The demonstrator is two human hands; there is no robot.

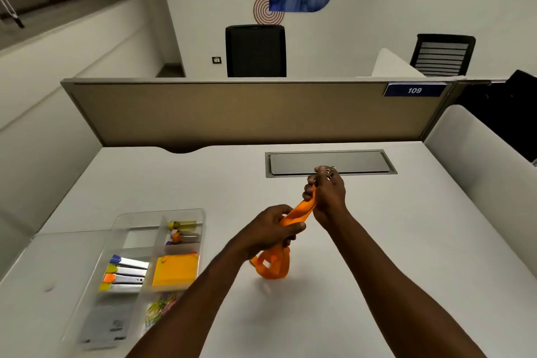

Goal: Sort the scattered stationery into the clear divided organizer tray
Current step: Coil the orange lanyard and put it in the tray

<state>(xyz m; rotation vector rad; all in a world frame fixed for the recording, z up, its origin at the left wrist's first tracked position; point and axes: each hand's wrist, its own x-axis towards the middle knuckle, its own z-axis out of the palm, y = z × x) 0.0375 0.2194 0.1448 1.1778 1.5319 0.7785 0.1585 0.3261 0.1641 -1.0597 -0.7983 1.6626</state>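
Both hands hold an orange lanyard (273,266) above the middle of the white desk. My left hand (270,229) grips its strap, and loops hang below that hand. My right hand (327,192) pinches the upper end, where a metal clip and rings (329,172) stick out above the fingers. The clear divided organizer tray (122,219) lies at the left. Its compartments hold highlighters (125,273), orange sticky notes (175,269), small coloured markers (183,232), coloured paper clips (159,309) and a grey card (106,325).
A grey cable hatch (331,162) is set into the desk behind my right hand. A beige partition (247,113) with a "109" label closes the far edge, and a white side panel (476,154) stands at the right. Office chairs stand beyond.
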